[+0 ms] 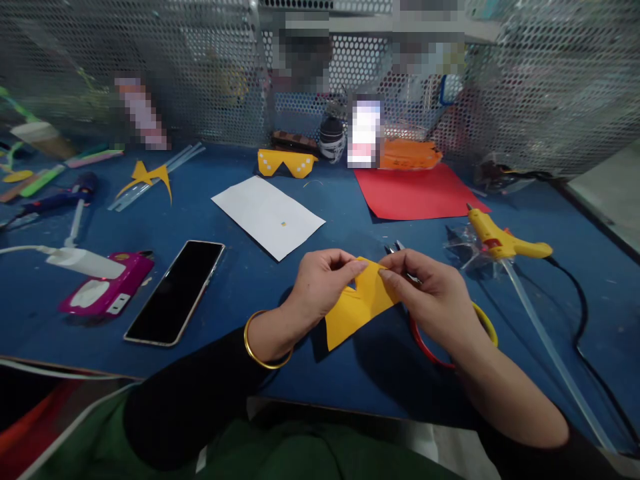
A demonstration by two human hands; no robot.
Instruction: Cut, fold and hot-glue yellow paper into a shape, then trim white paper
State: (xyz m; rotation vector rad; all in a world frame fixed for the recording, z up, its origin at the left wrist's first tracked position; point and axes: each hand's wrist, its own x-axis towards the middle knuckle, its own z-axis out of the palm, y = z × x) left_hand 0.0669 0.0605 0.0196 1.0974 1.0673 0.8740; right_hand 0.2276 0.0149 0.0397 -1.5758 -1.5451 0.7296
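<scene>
A piece of yellow paper with a cut notch near its left side is held just above the blue table, close to its front edge. My left hand pinches its upper left part between thumb and fingers. At the upper right edge, my right hand grips the same paper, thumb in front. Under and behind my right hand lie scissors with red and yellow handles, partly hidden by the hand. Beyond the hands, a white sheet lies flat, and behind it stands a yellow paper glasses shape with pale squares.
A yellow glue gun with a glue stick and black cord lies at right, near red paper. At left are a dark phone, a magenta power socket, yellow scraps and a blue glue gun. Perforated metal panels close off the back.
</scene>
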